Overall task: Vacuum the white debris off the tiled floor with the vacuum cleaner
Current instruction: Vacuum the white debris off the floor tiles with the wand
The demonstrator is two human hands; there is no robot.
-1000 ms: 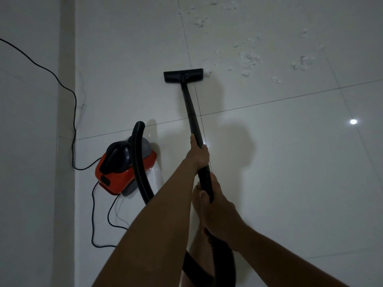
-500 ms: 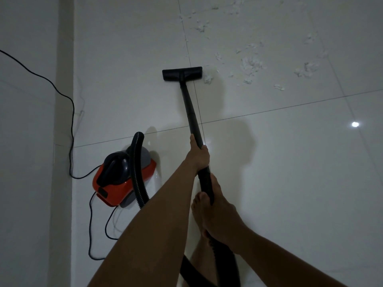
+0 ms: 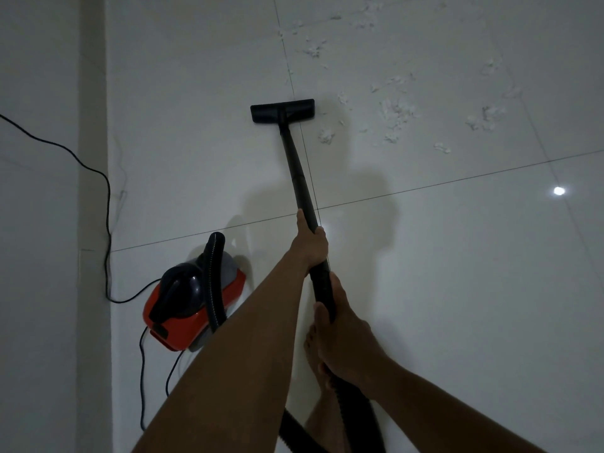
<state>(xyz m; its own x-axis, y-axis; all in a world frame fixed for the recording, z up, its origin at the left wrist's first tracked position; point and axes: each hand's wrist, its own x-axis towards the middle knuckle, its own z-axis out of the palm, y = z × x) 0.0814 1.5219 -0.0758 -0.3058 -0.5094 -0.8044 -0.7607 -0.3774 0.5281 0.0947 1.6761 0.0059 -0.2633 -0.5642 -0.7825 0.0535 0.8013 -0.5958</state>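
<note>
Head cam: left hand (image 3: 309,245) wrapped round black wand (image 3: 299,171) mid-length, right hand (image 3: 343,338) gripping wand's lower end. Floor head (image 3: 282,111) flat on tiled floor (image 3: 457,289); white debris (image 3: 395,112) scattered just right of it. Red vacuum cleaner (image 3: 192,305) at left near wall

The red-and-black vacuum cleaner (image 3: 192,305) sits on the tiled floor (image 3: 457,289). Its flat black nozzle (image 3: 282,111) lies just left of scattered white debris (image 3: 395,112).

Indoors, and it looks like a room in a home: a small red canister vacuum cleaner (image 3: 192,305) sits on glossy white floor tiles (image 3: 457,289). A plain white wall (image 3: 39,223) stands just left of it, with a black power cord (image 3: 108,223) trailing along that wall. There's a bare foot (image 3: 310,351) to its right.
</note>
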